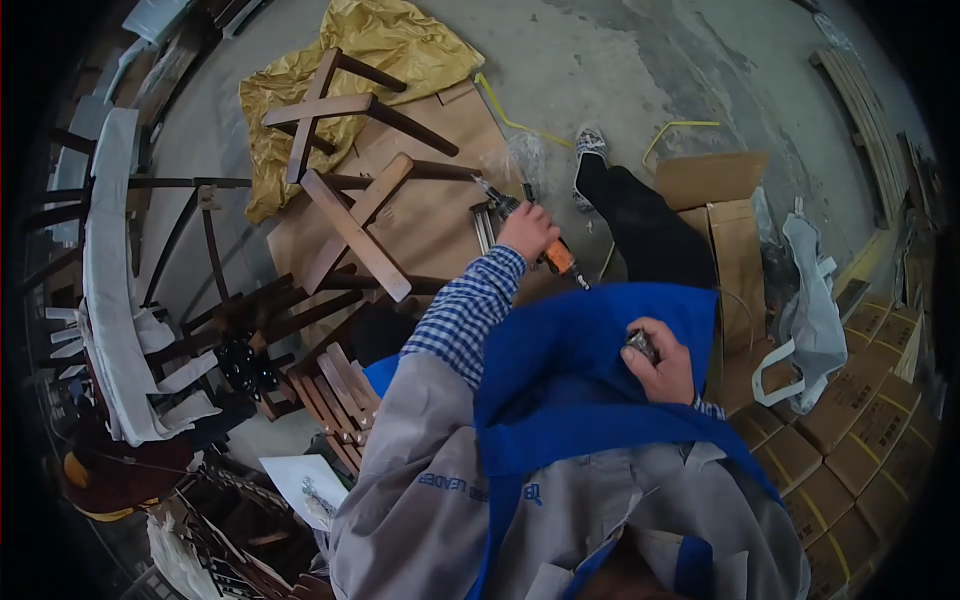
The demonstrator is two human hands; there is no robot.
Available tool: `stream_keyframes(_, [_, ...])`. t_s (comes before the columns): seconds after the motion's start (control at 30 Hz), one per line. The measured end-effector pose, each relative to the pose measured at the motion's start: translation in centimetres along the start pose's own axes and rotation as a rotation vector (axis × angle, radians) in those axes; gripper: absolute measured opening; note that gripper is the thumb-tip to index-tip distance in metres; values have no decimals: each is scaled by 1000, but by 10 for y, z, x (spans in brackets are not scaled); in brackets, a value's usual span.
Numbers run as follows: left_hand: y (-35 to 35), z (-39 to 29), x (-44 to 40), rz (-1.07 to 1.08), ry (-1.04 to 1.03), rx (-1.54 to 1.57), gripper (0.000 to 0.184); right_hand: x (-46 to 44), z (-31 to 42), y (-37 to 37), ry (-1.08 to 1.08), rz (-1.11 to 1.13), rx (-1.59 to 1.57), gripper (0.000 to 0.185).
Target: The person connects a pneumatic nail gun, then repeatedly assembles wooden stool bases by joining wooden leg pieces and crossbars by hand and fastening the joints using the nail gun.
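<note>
Gripping an orange-and-black power tool (563, 259), the left hand (530, 235) sits at 1 o'clock from the view's centre, back of the hand uppermost, fingers clamped round the tool's middle. Left arm bent at the elbow; grey upper sleeve and blue checked cuff (470, 305) run up from 7 o'clock, the forearm angled toward 1. Tool lies slantwise under the palm: orange end with a thin bit pointing to between 4 and 5 o'clock, near the apron's edge, other end to between 10 and 11, close to a leg of a wooden frame (372, 218). Right hand (662, 362) at 4 o'clock, over the blue apron (580, 350); thumb and curled fingers closed on small dark metal pieces (642, 346), exact kind and number unclear. Right forearm mostly hidden, a bit of checked cuff showing past the wrist; whether the hand rests on the apron cannot be told. Wooden frame, crossed in shape, lies on flat cardboard (455, 125) at 10 o'clock, a second crossed frame (318, 112) beyond it at 11. Open carton (735, 250) at 2 to 3 o'clock, just beside the person's black-trousered leg (650, 225).
</note>
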State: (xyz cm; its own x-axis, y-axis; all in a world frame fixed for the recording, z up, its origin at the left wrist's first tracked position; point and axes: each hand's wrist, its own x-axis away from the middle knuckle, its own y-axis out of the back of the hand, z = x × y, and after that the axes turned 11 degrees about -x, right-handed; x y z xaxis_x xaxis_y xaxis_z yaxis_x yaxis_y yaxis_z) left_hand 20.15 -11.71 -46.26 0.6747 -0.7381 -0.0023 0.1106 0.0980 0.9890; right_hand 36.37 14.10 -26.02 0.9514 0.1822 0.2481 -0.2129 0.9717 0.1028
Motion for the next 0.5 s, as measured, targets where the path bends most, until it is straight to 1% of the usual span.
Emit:
stream_keyframes(0.03, [-34,-2,-10,30,-67,-17,9,-6,-4,-4,-17,2,29,31])
stream_keyframes(0.1, [-97,-19,-25,71,-195,-120,10,-14,-23,-8,-151,9,-10,31])
stream_keyframes(0.13, [-121,-28,-36,176,-281,-173,12,-21,-30,-9,-215,22,-1,31])
stream_keyframes(0.17, [-143,-38,-42,288,-370,-211,14,-28,-34,-11,-227,42,7,31])
stream_keyframes(0.2, [-164,-47,-49,299,-354,-190,14,-35,-37,-15,-298,13,4,31])
stream_keyframes(0.23, [-185,-56,-54,294,-419,-215,16,-43,-42,-18,-371,-18,3,31])
stream_keyframes(0.27, [-201,-62,-55,288,-487,-235,17,-49,-50,-19,-396,1,12,31])
stream_keyframes(0.33, [-233,-70,-55,278,-486,-202,18,-61,-65,-19,-516,-1,-62,32])
stream_keyframes(0.4, [-251,-80,-54,264,-493,-171,19,-78,-65,-26,-554,21,-95,31])
stream_keyframes(0.47, [-265,-79,-49,175,-444,-150,21,-89,-66,-31,-585,25,-144,31])
stream_keyframes(0.5, [-258,-66,-53,293,-511,-4,23,-94,-68,-32,-584,46,-125,31])
